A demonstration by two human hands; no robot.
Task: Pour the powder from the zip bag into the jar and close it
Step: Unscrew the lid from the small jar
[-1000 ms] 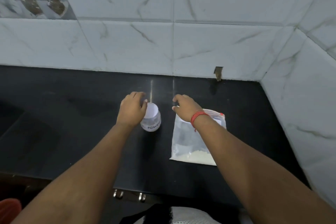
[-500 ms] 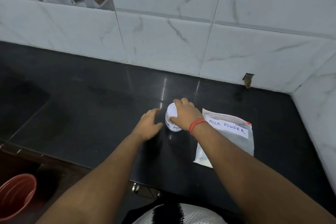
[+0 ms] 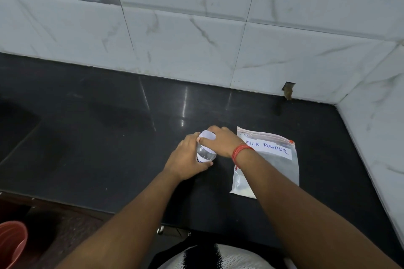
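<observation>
While your left hand [image 3: 185, 160] grasps the jar [image 3: 205, 152] on the surface [image 3: 109, 137] and your right hand [image 3: 220, 141] clasps its white lid [image 3: 207, 135], unscrew next; the zip bag [image 3: 267, 164] lies sealed beside.

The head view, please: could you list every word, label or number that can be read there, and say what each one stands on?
"MILK POWDER": handwritten in blue on the white label strip of the zip bag, which lies flat on the black counter.
The jar has a white label with dark lettering, but the left hand and right hand cover most of it; unreadable.
Nothing else readable.
</observation>
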